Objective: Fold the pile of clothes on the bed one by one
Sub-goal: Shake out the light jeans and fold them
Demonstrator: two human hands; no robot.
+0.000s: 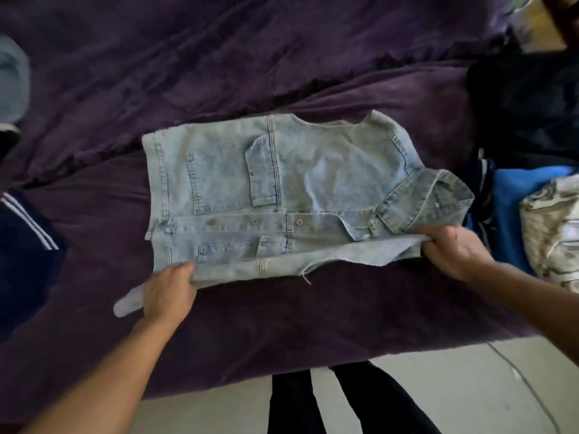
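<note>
Head view: vest (282, 189), pale denim, lies flat mid-bed (250, 73) on purple cover, collar to the right. Hands: left hand (169, 289) grips the near hem corner; right hand (454, 249) grips the near edge beside the collar. Pile (513, 208) at right. Navy striped garment (25, 245) at left.

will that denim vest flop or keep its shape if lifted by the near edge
The vest would probably sag between the left hand and right hand: its gripped edge bends and creases. Likely stiffer than thin cloth, since the collar holds its fold. The pocket and buttons suggest some weight.
</note>
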